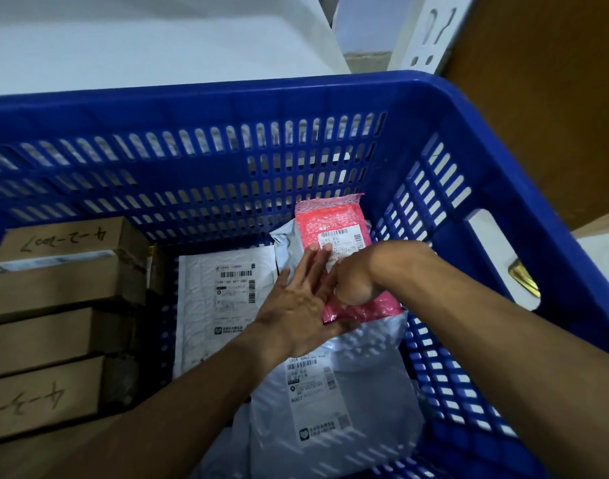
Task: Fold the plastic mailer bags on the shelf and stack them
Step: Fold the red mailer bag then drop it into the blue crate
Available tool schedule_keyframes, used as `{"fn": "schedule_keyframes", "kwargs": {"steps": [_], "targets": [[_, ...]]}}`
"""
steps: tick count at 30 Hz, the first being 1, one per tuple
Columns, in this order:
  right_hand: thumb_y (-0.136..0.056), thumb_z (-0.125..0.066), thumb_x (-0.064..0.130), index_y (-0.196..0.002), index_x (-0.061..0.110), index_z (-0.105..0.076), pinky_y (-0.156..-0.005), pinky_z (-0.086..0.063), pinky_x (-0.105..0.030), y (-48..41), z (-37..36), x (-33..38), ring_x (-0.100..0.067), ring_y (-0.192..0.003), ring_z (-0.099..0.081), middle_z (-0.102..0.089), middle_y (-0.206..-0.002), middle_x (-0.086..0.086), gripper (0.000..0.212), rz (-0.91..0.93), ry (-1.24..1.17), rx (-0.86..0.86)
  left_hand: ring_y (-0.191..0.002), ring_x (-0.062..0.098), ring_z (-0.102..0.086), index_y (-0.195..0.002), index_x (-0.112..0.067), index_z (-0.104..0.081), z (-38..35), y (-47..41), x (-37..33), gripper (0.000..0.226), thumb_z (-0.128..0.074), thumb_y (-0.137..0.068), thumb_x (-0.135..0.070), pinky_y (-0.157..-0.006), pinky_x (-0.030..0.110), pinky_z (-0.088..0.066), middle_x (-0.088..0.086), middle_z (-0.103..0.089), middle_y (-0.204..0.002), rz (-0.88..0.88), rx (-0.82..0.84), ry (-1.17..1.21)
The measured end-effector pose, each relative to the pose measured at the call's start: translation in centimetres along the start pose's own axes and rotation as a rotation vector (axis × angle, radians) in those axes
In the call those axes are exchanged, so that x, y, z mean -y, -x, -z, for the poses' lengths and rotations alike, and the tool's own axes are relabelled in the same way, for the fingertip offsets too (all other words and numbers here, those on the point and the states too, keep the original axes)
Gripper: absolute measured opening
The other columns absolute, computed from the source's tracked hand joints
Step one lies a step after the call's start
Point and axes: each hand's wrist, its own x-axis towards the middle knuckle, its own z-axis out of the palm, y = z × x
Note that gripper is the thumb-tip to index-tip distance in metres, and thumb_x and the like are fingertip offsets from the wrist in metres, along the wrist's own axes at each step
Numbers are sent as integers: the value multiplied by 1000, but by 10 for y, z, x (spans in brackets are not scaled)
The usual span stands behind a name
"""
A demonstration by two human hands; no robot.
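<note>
The pink mailer (pixel 334 224) runs lengthwise away from me. My left hand (pixel 301 307) lies flat on it, fingers apart. My right hand (pixel 351 281) is curled on it, grip hidden.

Both forearms (pixel 469 305) bare; left hand (pixel 298 307), right hand (pixel 353 281) bare.

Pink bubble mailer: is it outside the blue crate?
No, the pink bubble mailer lies inside the blue crate, on top of a grey mailer bag.

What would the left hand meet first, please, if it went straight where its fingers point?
The left hand would first cross the white label on the pink mailer, then probably reach the blue crate wall.
</note>
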Motion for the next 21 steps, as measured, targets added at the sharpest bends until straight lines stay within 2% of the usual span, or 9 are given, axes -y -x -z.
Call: {"fn": "schedule_keyframes", "kwargs": {"steps": [3,7,10,11,13,15,16,18,21], "targets": [[-66,-46,50,-125,15,-56,-102,-47,-48,-9,-3,1,-31,-109,-58,-59,-118,-10,69,40,8,-9,-143,20,40,-154,-20,25,3,1,-2,102,-15,-87,-85,-124,48,3,2,42,-156,6,14,-18],[-63,-47,51,-90,15,-58,-99,-49,-47,-18,-1,-2,-28,-102,-62,-62,-104,-6,46,17,-30,3,-145,22,38,-153,-15,28,5,2,-5,97,-1,-86,-79,-124,50,3,5,40,-157,11,26,-24],[-63,-48,47,-79,16,-57,-98,-50,-46,-19,-2,-5,-26,-99,-63,-64,-100,-4,36,8,-78,-11,-146,21,36,-153,-13,27,4,1,-2,87,2,-90,-68,-125,49,0,6,39,-158,-2,6,-10],[-63,-48,48,-82,14,-59,-99,-49,-46,-16,-1,-5,-26,-101,-63,-65,-105,-5,40,8,-95,-16,-146,21,35,-153,-13,27,4,1,-1,86,1,-92,-67,-125,48,0,7,38,-158,-5,0,-9],[-69,-47,50,-106,14,-61,-103,-45,-48,-5,1,-3,-27,-111,-59,-61,-123,-5,53,7,-103,-19,-146,22,35,-152,-9,28,6,1,-2,86,-5,-96,-66,-125,45,3,10,39,-157,12,-14,-41],[-86,-46,47,-139,17,-50,-108,-40,-49,1,4,-3,-29,-123,-50,-52,-136,-6,61,-3,-116,1,-146,24,35,-149,-5,31,7,3,-5,88,-8,-98,-65,-125,44,5,14,40,-156,56,-29,-86],[-93,-44,44,-145,16,-44,-110,-38,-49,1,4,-4,-29,-127,-47,-49,-141,-8,59,-12,-133,7,-145,25,36,-147,-4,32,7,4,-6,88,-9,-98,-64,-125,45,6,15,40,-155,73,-36,-98],[-96,-42,43,-147,16,-43,-111,-37,-49,-2,4,-7,-29,-128,-46,-47,-146,-9,58,-18,-156,-2,-144,26,37,-145,-3,34,7,4,-8,88,-10,-99,-64,-124,46,8,16,40,-154,88,-37,-106],[-86,-47,48,-142,18,-48,-106,-42,-50,-5,0,-7,-33,-124,-51,-52,-141,-10,63,-33,-171,-42,-143,25,39,-147,-5,33,9,4,-7,89,-9,-98,-67,-124,45,11,14,40,-155,79,-24,-78]]}}
